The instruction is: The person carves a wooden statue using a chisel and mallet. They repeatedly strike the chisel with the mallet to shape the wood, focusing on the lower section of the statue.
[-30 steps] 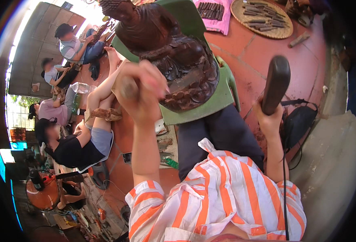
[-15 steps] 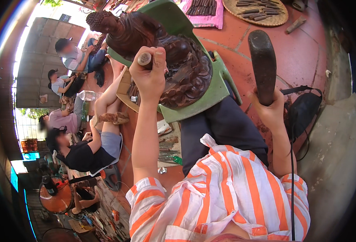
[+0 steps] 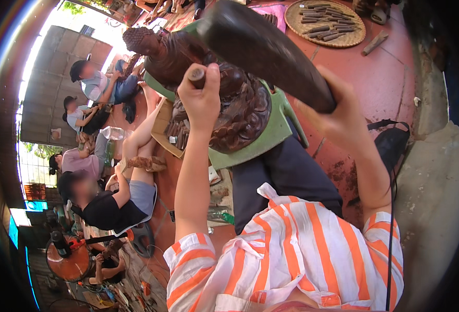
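Seated Buddha statue (image 3: pixel 242 122), carved in dark brown wood, with a curled-hair head and a heavily worked base; placed on a green plastic chair (image 3: pixel 255 154) at the far side of the person's knees, head toward the far left. Left hand (image 3: pixel 201 101): clenched around a round wooden tool handle (image 3: pixel 197 78), its butt end facing up, in front of the statue; the tool's working end is hidden, so contact with the carving cannot be told. Right hand (image 3: pixel 338 117): grasping a dark wooden mallet (image 3: pixel 268 57) by its near end, the thick far end slanting left above the statue. Cardboard box (image 3: pixel 168 147), left of the statue, containing short tool handles. Round woven tray (image 3: pixel 355 37), far right, bearing loose rows of wooden-handled tools. Pink cloth (image 3: pixel 276 10), far side, left of the tray, partly covered by the mallet. Black bag (image 3: pixel 393 145), right, on the red tiled floor (image 3: pixel 354 78). Co-worker in a black top (image 3: pixel 107 210), seated at the left.
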`<action>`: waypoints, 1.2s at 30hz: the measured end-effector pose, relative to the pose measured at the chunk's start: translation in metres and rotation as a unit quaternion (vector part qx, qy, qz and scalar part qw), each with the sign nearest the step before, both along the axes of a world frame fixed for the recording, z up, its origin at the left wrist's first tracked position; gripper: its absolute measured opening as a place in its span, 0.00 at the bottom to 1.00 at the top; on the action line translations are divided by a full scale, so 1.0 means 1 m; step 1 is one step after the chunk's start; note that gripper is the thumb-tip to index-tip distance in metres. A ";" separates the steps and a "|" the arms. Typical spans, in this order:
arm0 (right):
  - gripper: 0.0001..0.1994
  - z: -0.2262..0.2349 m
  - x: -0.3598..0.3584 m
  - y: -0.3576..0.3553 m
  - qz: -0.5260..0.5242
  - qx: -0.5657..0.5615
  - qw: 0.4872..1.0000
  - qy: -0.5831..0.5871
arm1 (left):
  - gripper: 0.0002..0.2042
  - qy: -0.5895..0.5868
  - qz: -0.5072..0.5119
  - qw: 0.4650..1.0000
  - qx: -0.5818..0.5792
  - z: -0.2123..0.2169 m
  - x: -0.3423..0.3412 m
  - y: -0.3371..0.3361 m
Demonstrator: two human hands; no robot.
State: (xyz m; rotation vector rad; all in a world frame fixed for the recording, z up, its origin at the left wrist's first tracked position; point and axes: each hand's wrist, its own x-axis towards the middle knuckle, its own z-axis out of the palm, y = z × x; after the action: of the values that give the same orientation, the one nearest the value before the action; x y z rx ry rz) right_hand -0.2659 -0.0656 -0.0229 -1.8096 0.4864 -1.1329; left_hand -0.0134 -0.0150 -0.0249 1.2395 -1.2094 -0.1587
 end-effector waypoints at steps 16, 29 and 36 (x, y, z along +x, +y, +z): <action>0.24 0.022 0.002 -0.002 -0.003 -0.069 0.996 0.063 | 0.11 -0.006 -0.086 0.996 0.002 0.003 -0.002 0.015; 0.18 0.003 0.020 -0.012 -0.089 -0.183 0.966 0.163 | 0.05 -0.052 -0.048 0.996 0.051 -0.014 0.001 0.012; 0.16 -0.003 0.027 -0.018 -0.107 -0.205 0.963 0.137 | 0.01 0.036 -0.129 0.990 0.034 -0.005 0.005 0.016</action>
State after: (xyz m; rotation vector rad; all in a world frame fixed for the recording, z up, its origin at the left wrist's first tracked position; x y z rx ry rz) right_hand -0.2386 -0.0834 -0.0255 -2.3398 0.6592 -1.1981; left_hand -0.0083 0.0007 -0.0301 1.1228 -1.3078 -0.4358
